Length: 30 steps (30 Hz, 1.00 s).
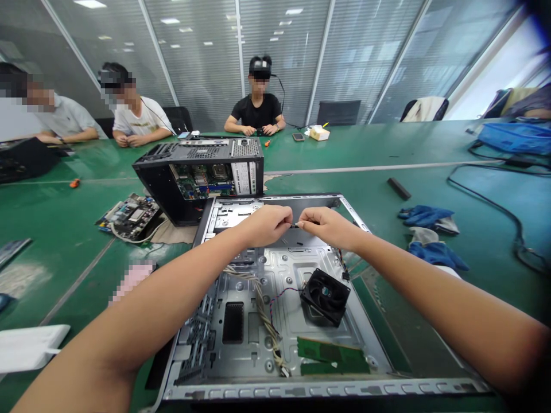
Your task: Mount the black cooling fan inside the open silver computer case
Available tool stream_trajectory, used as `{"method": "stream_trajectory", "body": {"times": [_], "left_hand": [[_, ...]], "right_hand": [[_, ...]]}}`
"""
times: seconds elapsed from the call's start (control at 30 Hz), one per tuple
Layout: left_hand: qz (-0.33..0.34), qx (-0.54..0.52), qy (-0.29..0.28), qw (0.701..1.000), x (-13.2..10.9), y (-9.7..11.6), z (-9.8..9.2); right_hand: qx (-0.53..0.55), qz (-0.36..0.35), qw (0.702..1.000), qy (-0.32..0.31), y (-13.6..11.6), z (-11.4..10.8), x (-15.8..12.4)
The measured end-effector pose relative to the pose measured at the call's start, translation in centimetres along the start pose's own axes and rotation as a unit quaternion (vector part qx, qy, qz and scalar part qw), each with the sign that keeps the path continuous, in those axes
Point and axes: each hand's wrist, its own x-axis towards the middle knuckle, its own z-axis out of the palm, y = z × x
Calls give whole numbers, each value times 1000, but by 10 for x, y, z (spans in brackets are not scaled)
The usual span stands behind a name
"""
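Green matting covers the long work table [430, 155], and glass partitions with blinds close the room behind it. At the centre of the frame an open grey metal computer chassis [288, 261] lies flat. Over its upper middle we hold our left hand [267, 225] and our right hand [328, 226] close together. The fingertips of both are pinched shut on a small dark thin piece [295, 225], which bridges the narrow gap between them. What exactly it is, we cannot tell.

Lower in the chassis a black square cooling fan [325, 295] sits tilted, with a pale braided cable bundle [262, 307] to its left and green memory strips [331, 355] below. A second black computer case [202, 166] stands at the upper left of centre, and blue work gloves [426, 217] lie at the right. Across the table sit a person in a black shirt [257, 112] and two others in pale shirts [138, 120].

With such a tiny piece, we judge it wise to grip it with the fingertip pads only, with both wrists steady above the chassis floor, and to apply force gently along its length.
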Motion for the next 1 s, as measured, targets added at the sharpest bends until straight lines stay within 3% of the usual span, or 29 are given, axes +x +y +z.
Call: {"method": "stream_trajectory", "body": {"times": [0.27, 0.7, 1.0], "left_hand": [[21, -1, 12, 1000, -1, -6, 4], [7, 72, -12, 997, 1, -4, 2], [4, 67, -28, 997, 1, -5, 4]], "right_hand": [[3, 9, 1000, 3, 0, 1, -1], [21, -6, 1000, -1, 7, 5, 1], [12, -13, 1000, 2, 6, 6, 0]]}}
